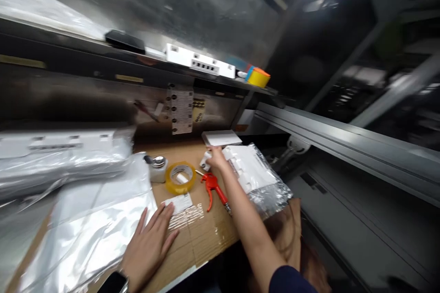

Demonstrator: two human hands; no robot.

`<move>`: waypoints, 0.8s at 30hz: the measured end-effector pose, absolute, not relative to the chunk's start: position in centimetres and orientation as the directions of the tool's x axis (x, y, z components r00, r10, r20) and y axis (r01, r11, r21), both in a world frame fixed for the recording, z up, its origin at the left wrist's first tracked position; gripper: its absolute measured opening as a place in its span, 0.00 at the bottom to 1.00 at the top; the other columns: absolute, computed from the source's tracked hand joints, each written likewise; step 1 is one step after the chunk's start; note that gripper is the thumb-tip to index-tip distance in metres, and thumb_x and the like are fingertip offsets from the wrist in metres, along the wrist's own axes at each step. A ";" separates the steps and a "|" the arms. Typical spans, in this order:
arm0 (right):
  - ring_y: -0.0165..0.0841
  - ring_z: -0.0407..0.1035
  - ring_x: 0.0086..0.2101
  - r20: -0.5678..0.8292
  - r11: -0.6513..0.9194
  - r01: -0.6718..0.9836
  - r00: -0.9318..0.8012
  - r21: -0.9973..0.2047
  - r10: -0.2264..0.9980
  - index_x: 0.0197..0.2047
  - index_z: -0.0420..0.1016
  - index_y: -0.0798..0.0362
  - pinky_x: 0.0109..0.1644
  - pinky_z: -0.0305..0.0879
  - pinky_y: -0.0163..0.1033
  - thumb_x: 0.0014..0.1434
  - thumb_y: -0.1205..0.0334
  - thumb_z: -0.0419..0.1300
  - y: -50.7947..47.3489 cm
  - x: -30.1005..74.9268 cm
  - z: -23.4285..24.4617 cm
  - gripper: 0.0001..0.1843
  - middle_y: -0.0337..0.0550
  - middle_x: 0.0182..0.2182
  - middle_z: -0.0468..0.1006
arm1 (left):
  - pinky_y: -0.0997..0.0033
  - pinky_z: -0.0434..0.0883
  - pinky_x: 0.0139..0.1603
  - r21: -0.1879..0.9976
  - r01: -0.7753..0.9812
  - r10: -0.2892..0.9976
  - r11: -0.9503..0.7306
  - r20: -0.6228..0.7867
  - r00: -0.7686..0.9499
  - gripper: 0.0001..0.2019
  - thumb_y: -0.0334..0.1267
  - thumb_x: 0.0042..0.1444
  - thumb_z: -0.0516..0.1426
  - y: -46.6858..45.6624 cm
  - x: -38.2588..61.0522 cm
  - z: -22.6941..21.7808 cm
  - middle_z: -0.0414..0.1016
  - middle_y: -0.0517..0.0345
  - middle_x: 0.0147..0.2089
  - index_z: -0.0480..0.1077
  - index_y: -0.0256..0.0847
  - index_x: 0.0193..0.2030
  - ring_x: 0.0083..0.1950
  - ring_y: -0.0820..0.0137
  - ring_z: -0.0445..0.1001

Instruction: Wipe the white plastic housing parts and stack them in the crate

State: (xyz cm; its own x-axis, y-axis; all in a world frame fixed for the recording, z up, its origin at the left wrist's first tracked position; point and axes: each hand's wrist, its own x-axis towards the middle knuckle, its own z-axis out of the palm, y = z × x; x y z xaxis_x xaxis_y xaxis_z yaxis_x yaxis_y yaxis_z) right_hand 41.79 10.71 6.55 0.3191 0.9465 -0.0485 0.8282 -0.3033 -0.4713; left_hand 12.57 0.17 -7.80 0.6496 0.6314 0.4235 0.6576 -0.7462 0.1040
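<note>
The left hand (149, 240) lies palm down with its fingers spread, the tips at the near edge of a white card (179, 203); the right hand (217, 158), reaching further out, has its fingers bent at a small white piece (205, 161), and blur hides whether they pinch it or only touch it. The card looks thin, light and fairly stiff, likely to slide when pressed flat, so a lifted edge or corner seems the best hold; the white piece also looks light, and its sides would suit a fingertip pinch. Between the hands lie a tape roll (180, 177) and a red air gun (211, 185), with a bottle (158, 170) beyond the left hand. Just past the right fingers is a white box (222, 138); to the right of that hand rests a shiny silver bag (271, 197), probably soft and slippery. Left of the left hand, clear plastic bags (99, 224) spread over the bench. Worn cardboard (195, 243) lies under both hands, and beyond them a metal shelf (156, 62) crosses the dim room, with a grey rail (330, 128) off to the right.
</note>
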 end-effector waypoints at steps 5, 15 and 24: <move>0.29 0.77 0.44 0.063 -0.127 0.656 0.258 -0.744 0.964 0.68 0.62 0.34 0.48 0.75 0.35 0.58 0.60 0.70 1.5 36.4 5.4 0.38 0.35 0.57 0.74 | 0.40 0.50 0.73 0.153 0.585 0.580 -0.796 0.466 0.668 0.30 0.40 0.68 0.46 1.8 11.7 -11.3 0.72 0.48 0.67 0.44 0.43 0.75 0.66 0.56 0.71; 0.43 0.72 0.46 0.160 -0.070 0.467 0.435 -0.881 0.886 0.40 0.74 0.47 0.56 0.68 0.51 0.52 0.71 0.63 -5.9 28.5 -4.7 0.13 0.45 0.44 0.71 | 0.38 0.54 0.74 0.487 0.607 0.765 -0.628 0.241 0.598 0.21 0.40 0.71 0.40 1.0 12.1 -7.2 0.73 0.48 0.66 0.56 0.43 0.68 0.66 0.62 0.72; 0.40 0.74 0.34 0.026 -0.091 0.278 0.391 -0.956 0.920 0.35 0.73 0.48 0.40 0.72 0.44 0.54 0.57 0.68 -5.2 29.8 -4.2 0.09 0.40 0.32 0.78 | 0.36 0.54 0.74 0.397 0.625 0.734 -0.672 0.248 0.632 0.22 0.43 0.72 0.45 -0.4 12.8 -6.0 0.68 0.52 0.71 0.57 0.42 0.70 0.73 0.61 0.62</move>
